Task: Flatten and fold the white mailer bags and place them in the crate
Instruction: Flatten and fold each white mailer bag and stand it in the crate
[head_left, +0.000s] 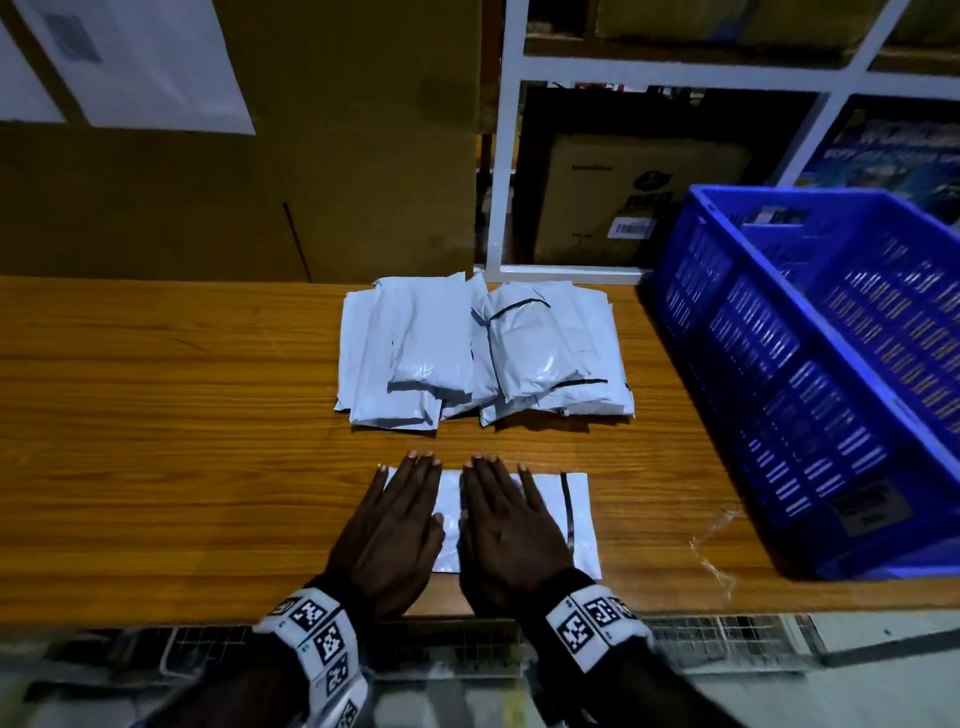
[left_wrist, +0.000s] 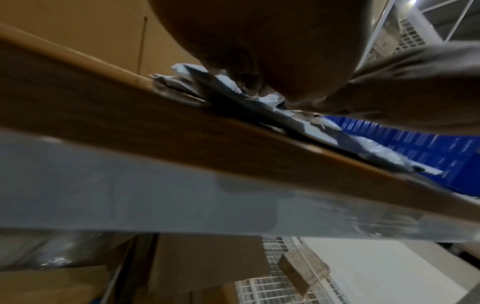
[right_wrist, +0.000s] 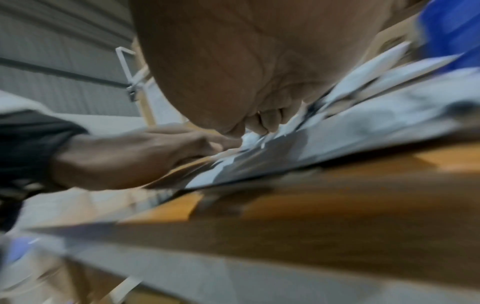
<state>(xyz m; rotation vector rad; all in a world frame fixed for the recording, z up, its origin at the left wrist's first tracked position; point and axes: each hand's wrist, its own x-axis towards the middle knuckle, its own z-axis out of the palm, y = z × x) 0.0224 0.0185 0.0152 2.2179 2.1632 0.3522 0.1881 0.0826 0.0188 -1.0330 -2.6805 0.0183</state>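
Note:
A white mailer bag (head_left: 579, 514) lies flat near the front edge of the wooden table (head_left: 156, 415). My left hand (head_left: 395, 525) and right hand (head_left: 511, 525) press side by side on it, palms down, fingers straight. A dark strip runs down the bag's right part. Behind it sits a pile of several white mailer bags (head_left: 483, 348). The blue crate (head_left: 831, 374) stands at the table's right end. In the left wrist view the palm (left_wrist: 272, 51) rests over the bag (left_wrist: 306, 125). In the right wrist view the palm (right_wrist: 221, 72) presses the bag (right_wrist: 363, 131).
Large cardboard boxes (head_left: 234, 182) stand against the back of the table. A white shelf frame (head_left: 504, 171) with boxes rises behind the pile. A scrap of clear plastic (head_left: 717, 540) lies by the crate. Bare table stretches to the left.

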